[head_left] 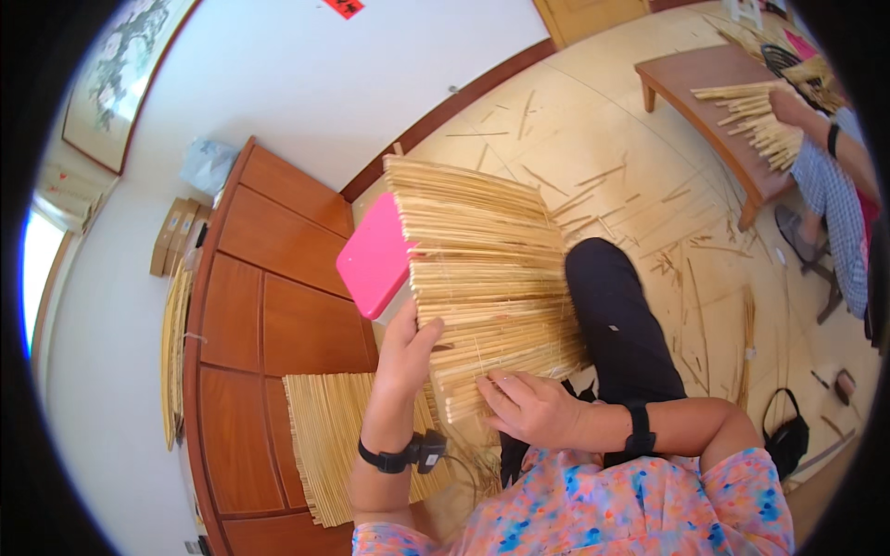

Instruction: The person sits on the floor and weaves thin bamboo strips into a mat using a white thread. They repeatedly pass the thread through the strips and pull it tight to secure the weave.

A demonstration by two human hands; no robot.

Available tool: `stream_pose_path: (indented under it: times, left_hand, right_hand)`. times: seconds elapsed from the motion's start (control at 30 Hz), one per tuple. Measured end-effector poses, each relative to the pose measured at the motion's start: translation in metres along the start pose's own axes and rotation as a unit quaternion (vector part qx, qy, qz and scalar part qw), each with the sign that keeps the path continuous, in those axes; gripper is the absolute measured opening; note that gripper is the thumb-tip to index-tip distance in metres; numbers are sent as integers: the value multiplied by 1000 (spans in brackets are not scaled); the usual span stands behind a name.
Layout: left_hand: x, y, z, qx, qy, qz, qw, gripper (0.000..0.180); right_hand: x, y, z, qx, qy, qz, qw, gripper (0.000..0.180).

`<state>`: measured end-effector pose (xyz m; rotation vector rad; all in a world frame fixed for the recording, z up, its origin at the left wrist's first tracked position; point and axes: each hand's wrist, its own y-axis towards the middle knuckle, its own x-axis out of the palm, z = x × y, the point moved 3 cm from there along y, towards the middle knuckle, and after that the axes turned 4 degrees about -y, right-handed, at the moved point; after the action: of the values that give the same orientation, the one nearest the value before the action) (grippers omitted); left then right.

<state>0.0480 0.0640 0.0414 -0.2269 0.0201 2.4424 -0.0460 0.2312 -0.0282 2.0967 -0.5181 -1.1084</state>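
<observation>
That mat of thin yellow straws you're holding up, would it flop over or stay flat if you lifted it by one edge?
The straw mat probably stays flat along its straws; it stands upright between the left hand and right hand without sagging. Across them it would likely bend or roll. It looks light, made of thin dry stalks, and probably fragile: broken pieces litter the floor.

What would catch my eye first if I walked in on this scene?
Most striking is the woven straw mat held up in the middle, the left hand gripping its lower edge and the right hand pressing its bottom corner. A bright pink stool sits just behind it, beside a wooden cabinet. Loose straw litters the floor, and at far right another person handles straw on a low bench.
</observation>
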Motion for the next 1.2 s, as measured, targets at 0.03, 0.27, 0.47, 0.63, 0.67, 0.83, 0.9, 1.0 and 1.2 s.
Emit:
stream_pose_path:
  times: [0.03,0.27,0.47,0.63,0.67,0.83,0.9,1.0,1.2]
  left_hand:
    - [-9,-13,3,12,-31,33,999,40]
    - [-27,-70,-67,124,-251,278,919,39]
    - [13,-74,-118,163,-370,309,861,43]
    - [31,-64,-142,126,-416,298,850,43]
    - [33,-63,-148,125,-419,295,850,43]
    - [44,-58,-164,85,-442,296,843,46]
    - [40,-60,-169,34,-417,277,865,44]
    - [35,-75,-172,-49,-355,266,895,32]
    - [-6,-99,-102,9,244,158,957,10]
  right_hand:
    - [1,6,-2,-23,5,2,1000,57]
    - [-11,14,21,-35,38,-1,999,37]
    - [-17,-24,65,348,250,-67,901,19]
    - [9,-46,91,546,398,-165,719,42]
    - [15,-47,95,568,412,-162,694,44]
    - [40,-45,88,604,474,-172,617,43]
    - [53,-43,79,591,483,-172,622,41]
    - [63,-46,82,598,499,-128,615,32]
    - [55,-43,85,627,482,-107,602,31]
